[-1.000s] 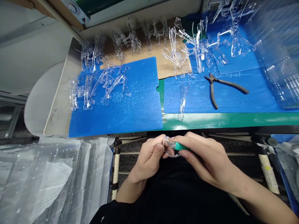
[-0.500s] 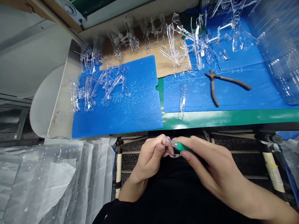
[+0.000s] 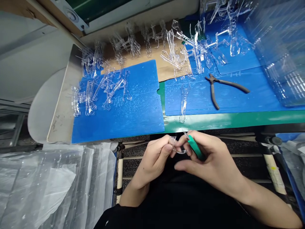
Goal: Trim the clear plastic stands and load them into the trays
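Between the thumb and fingers of my left hand (image 3: 158,156) is a small clear plastic part (image 3: 173,140), partly hidden by the fingers. My right hand (image 3: 209,159) holds a green-handled craft knife (image 3: 195,148), its thin metal blade pointing up and away from me. The right thumb is stretched apart from the handle, and the right fingertips are close to the clear part. Both hands are in front of the table edge, above my lap. Just beyond them, a single clear plastic piece (image 3: 183,103) lies across the blue sheet and the green edge.
Grey-handled side cutters (image 3: 215,86) lie open on the right blue sheet (image 3: 259,95). Clustered clear plastic mouldings (image 3: 114,87) rest on the left blue sheet (image 3: 140,121), with more on the cardboard (image 3: 164,71). Clear trays (image 3: 286,63) stand at right; plastic-wrapped material (image 3: 59,187) is at lower left.
The knife has turned from pointing left at the clear part to pointing upward. My right thumb has come away from its handle. My left hand keeps the part nearly in place.
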Tool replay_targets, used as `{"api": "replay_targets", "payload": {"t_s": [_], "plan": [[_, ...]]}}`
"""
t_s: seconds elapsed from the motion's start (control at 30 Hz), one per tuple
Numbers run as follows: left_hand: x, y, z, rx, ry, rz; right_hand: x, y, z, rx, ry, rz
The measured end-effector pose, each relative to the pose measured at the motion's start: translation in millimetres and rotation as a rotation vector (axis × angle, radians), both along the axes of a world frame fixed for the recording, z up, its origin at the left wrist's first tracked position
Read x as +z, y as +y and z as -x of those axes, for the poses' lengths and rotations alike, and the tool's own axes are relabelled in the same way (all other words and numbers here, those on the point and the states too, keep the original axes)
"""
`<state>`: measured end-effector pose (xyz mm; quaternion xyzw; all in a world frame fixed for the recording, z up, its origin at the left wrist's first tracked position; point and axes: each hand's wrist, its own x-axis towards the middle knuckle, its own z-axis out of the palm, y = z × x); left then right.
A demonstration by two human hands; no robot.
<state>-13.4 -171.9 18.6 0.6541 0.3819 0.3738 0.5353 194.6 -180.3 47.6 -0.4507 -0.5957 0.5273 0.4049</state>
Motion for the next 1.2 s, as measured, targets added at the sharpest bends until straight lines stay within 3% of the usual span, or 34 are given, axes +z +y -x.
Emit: {"api": "replay_targets", "payload": {"t_s": [0.1,0.2,0.27,0.37,0.5,0.6,0.67,0.77,0.83,0.93,1.03,1.2], "plan": [[9.7,7,9,-0.036,0.032,0.046,-1.9,1,4,-0.040,-0.053,-0.078],[14.8,16,35,-0.084,0.019,0.216,-11.3,0,3,-0.237,-0.054,-0.133],[10.0,22,54,-0.067,-0.036,0.300,-20.6,1,2,-0.401,0.046,-0.168],[-10.0,24,68,-0.003,-0.304,0.351,-31.5,5,3,-0.593,0.358,-0.298],[-38.4,14,40,0.159,-0.636,0.489,-30.9,13,10,-0.750,0.517,-0.481],[-44.7,2,6,0.121,-0.740,0.555,-29.8,14,16,-0.809,0.503,-0.519],[-41.3,-2,-10,0.140,-0.787,0.509,-36.2,10,19,-0.782,0.471,-0.514],[-31.0,3,-21,0.392,-0.864,0.377,-56.1,-2,21,-0.660,0.373,-0.441],[-24.0,10,-19,0.528,-0.864,0.255,-70.1,-12,19,-0.579,0.286,-0.358],[-16.7,18,-5,0.548,-0.706,-0.040,-79.3,-20,8,-0.489,0.188,-0.240],[-13.2,19,13,0.441,-0.423,-0.324,-66.9,-16,-6,-0.382,0.033,-0.195],[-8.9,13,27,0.268,-0.017,-0.531,-17.8,-4,-12,-0.091,-0.392,-0.528]]}}
